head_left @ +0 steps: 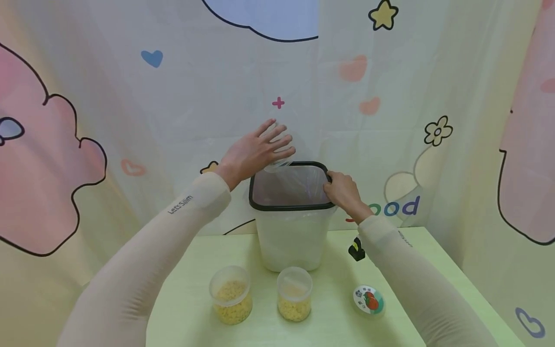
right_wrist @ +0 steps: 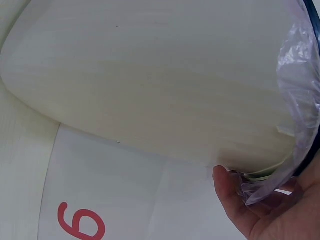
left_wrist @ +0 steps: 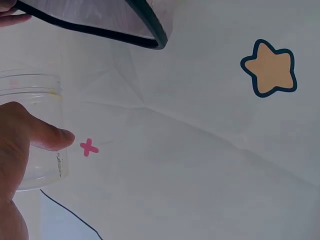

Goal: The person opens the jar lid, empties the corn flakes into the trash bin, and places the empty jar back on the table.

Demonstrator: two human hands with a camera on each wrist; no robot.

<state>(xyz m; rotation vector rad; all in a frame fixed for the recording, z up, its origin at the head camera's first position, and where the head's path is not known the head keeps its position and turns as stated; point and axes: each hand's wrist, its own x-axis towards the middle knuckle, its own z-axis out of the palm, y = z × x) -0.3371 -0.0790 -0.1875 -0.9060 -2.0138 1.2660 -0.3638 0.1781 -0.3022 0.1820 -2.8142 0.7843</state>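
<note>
My left hand point(head_left: 260, 152) holds a clear plastic jar point(left_wrist: 47, 167) above the bin's back left part, fingers spread along one side and the thumb on another. Its threaded mouth points down toward the bin; the jar looks see-through, with small yellowish specks near the rim. The white trash bin point(head_left: 292, 236) has a black rim and a thin translucent liner bag point(right_wrist: 300, 65) folded over it. With my right hand point(head_left: 344, 190) I grip the bin's rim at its right side, the liner bunched under the fingers. The bin's bottom inside is hidden.
Two clear tubs, a left tub point(head_left: 232, 296) and a right tub point(head_left: 295, 295), hold yellow crumbly bits at the table's front. A round lid point(head_left: 369, 300) with a tomato picture lies to the right. Behind it sits a small black-and-yellow object point(head_left: 357, 249). A printed curtain point(head_left: 243, 86) hangs behind.
</note>
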